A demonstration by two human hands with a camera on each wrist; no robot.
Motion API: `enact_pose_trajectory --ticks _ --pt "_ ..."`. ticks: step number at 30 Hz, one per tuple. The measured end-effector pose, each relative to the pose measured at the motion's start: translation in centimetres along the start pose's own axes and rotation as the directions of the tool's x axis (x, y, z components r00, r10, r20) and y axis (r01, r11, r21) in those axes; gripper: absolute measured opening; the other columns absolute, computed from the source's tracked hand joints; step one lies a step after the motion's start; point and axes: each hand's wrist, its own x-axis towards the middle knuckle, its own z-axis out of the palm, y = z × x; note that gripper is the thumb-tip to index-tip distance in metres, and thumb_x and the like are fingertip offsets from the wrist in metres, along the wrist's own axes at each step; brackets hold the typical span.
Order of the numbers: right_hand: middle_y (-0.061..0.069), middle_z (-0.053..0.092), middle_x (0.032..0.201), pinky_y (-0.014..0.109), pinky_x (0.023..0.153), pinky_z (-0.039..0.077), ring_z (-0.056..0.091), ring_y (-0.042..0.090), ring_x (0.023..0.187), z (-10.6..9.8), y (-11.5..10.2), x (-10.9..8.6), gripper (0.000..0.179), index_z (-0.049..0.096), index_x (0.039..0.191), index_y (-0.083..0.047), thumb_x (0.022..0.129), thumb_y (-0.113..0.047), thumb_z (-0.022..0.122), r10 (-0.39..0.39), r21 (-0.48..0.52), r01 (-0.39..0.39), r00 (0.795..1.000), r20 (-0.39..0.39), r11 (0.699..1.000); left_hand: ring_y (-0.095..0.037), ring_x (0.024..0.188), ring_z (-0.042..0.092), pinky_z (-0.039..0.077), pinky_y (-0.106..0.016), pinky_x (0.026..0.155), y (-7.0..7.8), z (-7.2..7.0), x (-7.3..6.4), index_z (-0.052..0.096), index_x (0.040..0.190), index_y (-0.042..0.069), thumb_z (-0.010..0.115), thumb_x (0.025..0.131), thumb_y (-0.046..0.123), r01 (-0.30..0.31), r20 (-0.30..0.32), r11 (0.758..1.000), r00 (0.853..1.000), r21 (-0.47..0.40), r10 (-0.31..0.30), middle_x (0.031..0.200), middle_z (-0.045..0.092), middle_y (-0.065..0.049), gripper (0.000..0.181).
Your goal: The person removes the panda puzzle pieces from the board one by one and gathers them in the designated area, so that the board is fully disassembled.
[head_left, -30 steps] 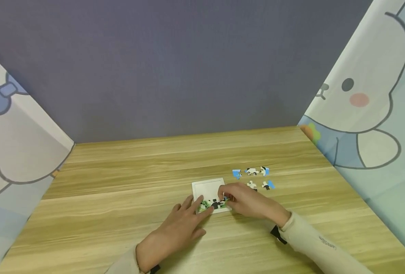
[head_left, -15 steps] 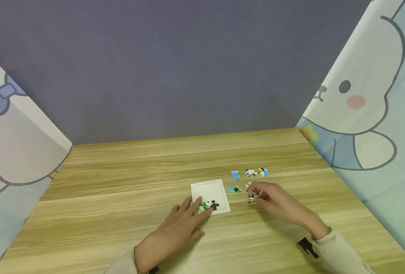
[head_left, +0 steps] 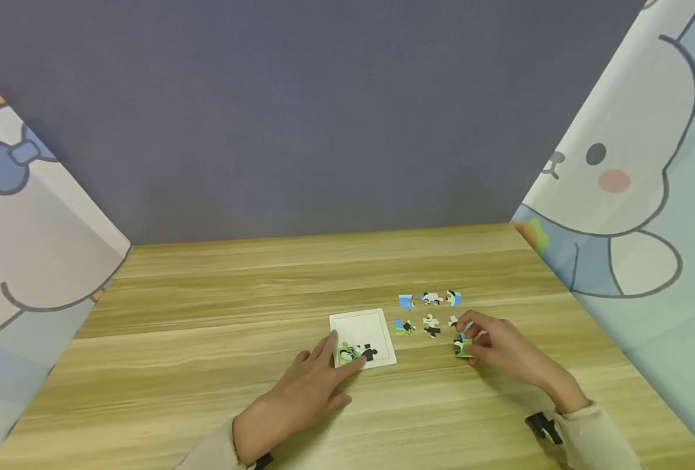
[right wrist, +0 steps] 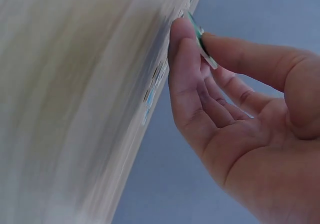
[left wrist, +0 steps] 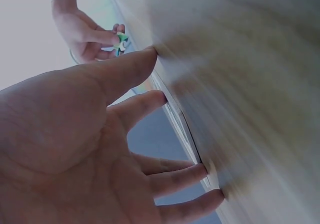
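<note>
On wood-grained tabletop, a white square tray is touched by the spread left hand; off its right edge, a green-black puzzle piece is pinched by the right hand. Piece-placing seems in hand, needing alignment.

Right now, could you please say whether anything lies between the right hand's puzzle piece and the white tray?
Nothing visible blocks the straight line from the puzzle piece in the right hand to the white tray; two loose pieces lie just beyond that line on the table.
</note>
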Motion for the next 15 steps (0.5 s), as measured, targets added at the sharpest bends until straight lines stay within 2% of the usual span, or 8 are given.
enact_pose_trajectory --ticks 5,7,12,15 --pt "0.016 0.06 0.1 0.028 0.062 0.058 0.068 0.016 0.075 -0.49 0.42 -0.39 0.022 0.057 0.111 0.001 0.09 0.006 0.064 0.049 -0.055 -0.049 0.999 -0.002 0.997 -0.049 0.136 0.04 0.047 -0.059 0.096 0.03 -0.07 -0.03 0.048 0.148 0.035 0.068 0.094 0.04 0.024 0.022 1.0 0.999 -0.017 -0.024 0.149 0.031 -0.036 0.059" --pt "0.011 0.062 0.095 0.027 0.061 0.057 0.066 0.012 0.075 -0.68 0.55 -0.57 0.021 0.059 0.109 -0.001 0.09 0.004 0.066 0.048 -0.132 -0.05 0.999 -0.018 0.99 -0.051 0.136 0.039 0.047 -0.059 0.096 -0.02 -0.08 -0.03 0.048 0.148 0.035 0.068 0.094 0.039 0.023 0.019 1.0 1.0 -0.017 -0.023 0.148 0.032 -0.036 0.058" --pt "-0.003 0.064 0.083 0.025 0.062 0.052 0.06 0.005 0.075 -0.91 0.86 -0.69 0.022 0.064 0.105 -0.008 0.086 0.0 0.072 -0.002 -0.301 -0.019 0.998 -0.068 0.953 -0.051 0.134 0.041 0.048 -0.057 0.095 -0.16 -0.05 0.07 0.048 0.148 0.035 0.068 0.094 0.04 0.007 0.005 1.0 1.0 0.005 -0.007 0.147 0.034 -0.035 0.058" --pt "-0.005 0.063 0.083 0.025 0.063 0.053 0.06 0.005 0.075 -0.89 1.03 -0.52 0.024 0.065 0.103 -0.009 0.084 0.002 0.074 -0.037 -0.321 0.01 0.996 -0.079 0.947 -0.051 0.134 0.041 0.048 -0.057 0.095 -0.19 -0.09 0.08 0.048 0.148 0.035 0.068 0.094 0.04 0.008 0.005 1.0 1.0 -0.004 -0.008 0.147 0.033 -0.035 0.058"
